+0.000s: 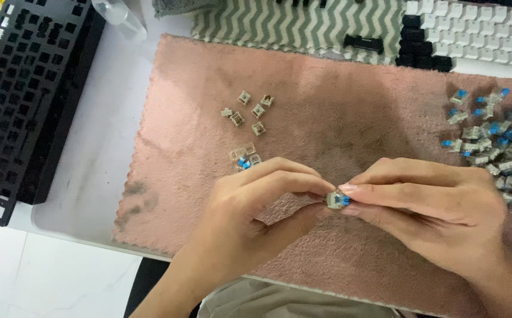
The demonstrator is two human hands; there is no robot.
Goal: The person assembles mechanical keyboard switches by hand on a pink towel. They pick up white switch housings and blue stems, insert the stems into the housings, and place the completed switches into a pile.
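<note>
Pink cloth (326,106) covers the desk (108,147); both the left hand (250,218) and right hand (433,206) pinch one blue-stemmed switch (338,200) in closed fingers, more switches (497,141) at two o'clock.

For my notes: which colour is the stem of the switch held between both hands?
Blue, on the switch; the head view shows it.

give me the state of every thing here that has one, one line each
left hand: pinching the small blue-stemmed key switch
right hand: pinching the same switch from the other side
small blue-stemmed key switch: held above the pink fleece cloth
pile of blue-stemmed switches: loose, heaped
grey switch housings: scattered, no blue stems showing
black keyboard frame: sockets empty
</note>
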